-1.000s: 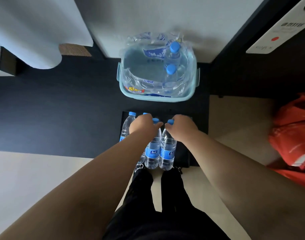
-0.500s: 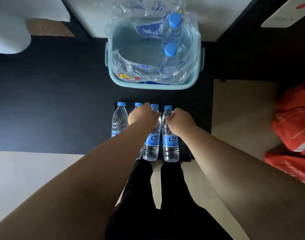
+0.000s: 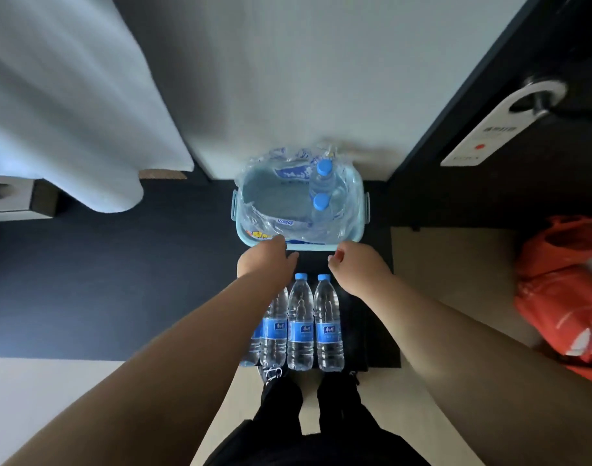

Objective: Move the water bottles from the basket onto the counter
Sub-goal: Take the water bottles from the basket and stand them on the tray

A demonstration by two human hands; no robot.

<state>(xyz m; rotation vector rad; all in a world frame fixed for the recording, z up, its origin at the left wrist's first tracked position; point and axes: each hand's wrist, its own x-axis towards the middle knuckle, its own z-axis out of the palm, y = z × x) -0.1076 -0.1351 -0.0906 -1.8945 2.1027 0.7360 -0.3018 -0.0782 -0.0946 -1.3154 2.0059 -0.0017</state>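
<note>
Four clear plastic water bottles with blue caps and blue labels (image 3: pixel 300 327) are seen upright in a tight row on the black table (image 3: pixel 368 331), nearest the body. Just beyond them the left grip (image 3: pixel 267 260) and right grip (image 3: pixel 358 269) are held over the table, both loosely curled and clamped on nothing, the left close to the near rim of the pale blue plastic basket (image 3: pixel 359 227). Inside it, among crumpled clear wrap (image 3: pixel 264 216), two more bottles (image 3: pixel 320 201) are stood upright, caps up, one behind the other against the right wall. They lie straight ahead of the right grip, which is judged the nearer; a reach from above is called for.
</note>
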